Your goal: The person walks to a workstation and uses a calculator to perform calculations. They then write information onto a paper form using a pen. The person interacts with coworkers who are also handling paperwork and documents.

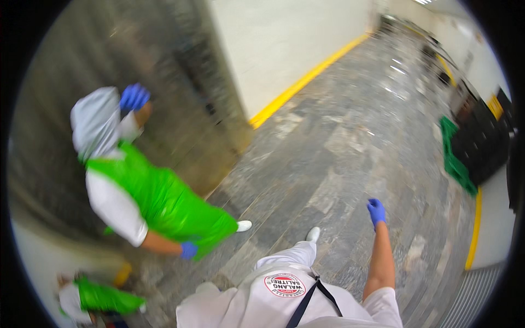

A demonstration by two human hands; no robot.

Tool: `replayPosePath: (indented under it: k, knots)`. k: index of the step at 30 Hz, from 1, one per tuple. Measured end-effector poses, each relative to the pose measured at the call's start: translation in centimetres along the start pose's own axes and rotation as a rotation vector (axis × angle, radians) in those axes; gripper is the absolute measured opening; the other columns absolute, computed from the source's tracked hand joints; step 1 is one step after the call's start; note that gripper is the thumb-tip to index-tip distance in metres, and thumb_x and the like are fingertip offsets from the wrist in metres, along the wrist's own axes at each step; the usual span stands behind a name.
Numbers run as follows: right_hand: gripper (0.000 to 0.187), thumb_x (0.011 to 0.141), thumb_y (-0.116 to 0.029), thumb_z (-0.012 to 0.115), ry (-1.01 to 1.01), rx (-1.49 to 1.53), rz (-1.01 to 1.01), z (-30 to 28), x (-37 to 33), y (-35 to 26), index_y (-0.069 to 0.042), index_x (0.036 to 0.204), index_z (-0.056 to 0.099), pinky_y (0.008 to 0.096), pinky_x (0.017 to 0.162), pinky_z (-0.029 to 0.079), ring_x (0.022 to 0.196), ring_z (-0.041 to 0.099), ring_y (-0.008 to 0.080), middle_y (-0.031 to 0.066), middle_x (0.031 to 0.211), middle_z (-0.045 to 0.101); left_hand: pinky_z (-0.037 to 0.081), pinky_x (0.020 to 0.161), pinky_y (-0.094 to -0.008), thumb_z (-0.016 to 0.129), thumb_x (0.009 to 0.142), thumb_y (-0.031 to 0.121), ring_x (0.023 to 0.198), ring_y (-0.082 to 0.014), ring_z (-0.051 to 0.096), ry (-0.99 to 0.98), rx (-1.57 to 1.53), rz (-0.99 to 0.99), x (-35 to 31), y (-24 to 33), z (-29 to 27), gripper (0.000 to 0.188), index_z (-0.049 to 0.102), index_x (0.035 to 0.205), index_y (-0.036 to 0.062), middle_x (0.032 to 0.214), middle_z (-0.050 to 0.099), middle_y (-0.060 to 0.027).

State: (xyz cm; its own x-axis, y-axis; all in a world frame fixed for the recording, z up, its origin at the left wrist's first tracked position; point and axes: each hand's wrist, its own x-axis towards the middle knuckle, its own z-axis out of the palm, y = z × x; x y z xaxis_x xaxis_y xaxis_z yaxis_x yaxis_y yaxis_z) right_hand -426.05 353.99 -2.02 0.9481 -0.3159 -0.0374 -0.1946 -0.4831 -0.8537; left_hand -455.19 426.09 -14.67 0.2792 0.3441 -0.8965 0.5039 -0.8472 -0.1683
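My right hand, in a blue glove, hangs out in front of my right side above the grey floor. Its fingers are loosely curled together, and I see nothing in them. The hand touches nothing. My left hand is out of view. White clothing with a dark strap covers my body, and one white shoe shows on the floor ahead.
Close on my left stands a person in a green apron, beside a large grey metal door. Another green-aproned person is farther back. Black crates on a green pallet line the right wall.
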Motion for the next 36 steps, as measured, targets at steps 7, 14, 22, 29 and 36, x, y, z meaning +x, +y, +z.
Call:
replayPosePath:
  k: [7,14,22,29,36]
  knots:
    - [0.027,0.082,-0.025,0.062,-0.166,-0.382,0.115,-2.7,3.8,4.8,-0.006,0.101,0.065,0.041,0.076,0.051,0.083,0.064,0.0347,0.0193,0.094,0.066,0.047,0.089,-0.0442,0.047,0.088,0.039,0.101,-0.0378,0.061,0.1,0.157,0.472,2.5,37.3,-16.3,0.043,0.067,0.106,0.005,0.11,0.064,-0.0206]
    - [0.04,0.085,-0.036,0.056,-0.323,-0.667,1.202,-10.4,-16.5,25.9,-0.012,0.115,0.065,0.0432,0.097,0.045,0.115,0.056,0.0351,0.0188,0.127,0.057,0.048,0.087,-0.0438,0.048,0.088,0.041,0.098,-0.0392,0.062,0.705,0.027,1.174,0.4,89.0,-40.7,0.044,0.068,0.103,0.0044,0.105,0.065,-0.0218]
    - [0.04,0.086,-0.033,0.052,-0.743,-0.42,1.214,-13.2,3.0,27.0,-0.008,0.116,0.064,0.0426,0.098,0.044,0.117,0.055,0.0335,0.0176,0.128,0.056,0.049,0.083,-0.0419,0.056,0.088,0.027,0.091,-0.036,0.064,0.551,-0.234,1.372,-7.9,113.5,-47.6,0.029,0.067,0.101,0.0024,0.101,0.067,-0.0198]
    - [0.031,0.082,-0.029,0.058,-0.097,-0.378,0.527,-24.8,60.0,26.7,-0.006,0.101,0.067,0.0455,0.084,0.049,0.095,0.062,0.0383,0.0204,0.104,0.065,0.045,0.095,-0.0463,0.044,0.09,0.039,0.113,-0.0377,0.057,0.084,0.587,0.42,1.9,109.1,-44.2,0.047,0.064,0.115,0.0056,0.121,0.059,-0.023]
    - [0.029,0.085,-0.025,0.06,0.271,-0.178,0.231,-35.8,97.2,21.2,-0.004,0.102,0.066,0.0378,0.079,0.051,0.086,0.065,0.0291,0.0174,0.094,0.067,0.045,0.095,-0.0463,0.043,0.09,0.04,0.114,-0.038,0.056,-0.07,0.516,0.337,2.2,126.5,-53.7,0.048,0.062,0.117,0.0052,0.121,0.059,-0.0217]
